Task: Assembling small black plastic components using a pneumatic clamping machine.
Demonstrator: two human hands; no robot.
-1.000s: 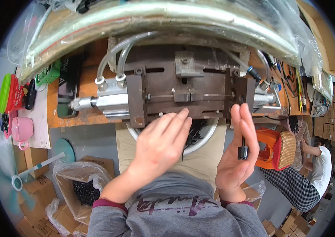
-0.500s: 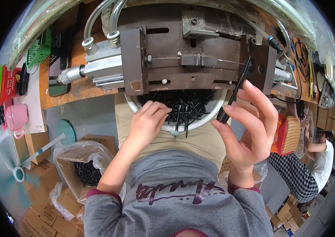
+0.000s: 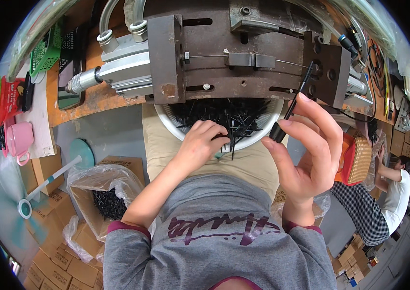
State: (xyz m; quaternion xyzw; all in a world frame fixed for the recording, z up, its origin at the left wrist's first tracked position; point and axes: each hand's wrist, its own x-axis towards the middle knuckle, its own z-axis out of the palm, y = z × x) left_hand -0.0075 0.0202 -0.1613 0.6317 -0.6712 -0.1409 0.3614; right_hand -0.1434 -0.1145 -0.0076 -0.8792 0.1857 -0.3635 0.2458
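Note:
A black mascara wand is pinched between the thumb and fingers of my right hand. Its thicker cap end is low, and the thin bristled tip points up in front of the machine's right block. My left hand is at the near rim of a white basket on my lap, fingertips pinched together among black wands. What those fingertips hold, if anything, is too small to make out. Beyond the basket stands a dark metal machine, a thin rod running through a small block in its middle.
Silver air cylinders flank the machine on the orange bench. A pink mug, green basket and phone are at left. Below are a fan and a plastic-lined box of black pieces. Another person is at right.
My left hand has moved right along the basket rim, its fingers drawing together. My right hand still holds the wand, now slightly further right. The view has shifted a little.

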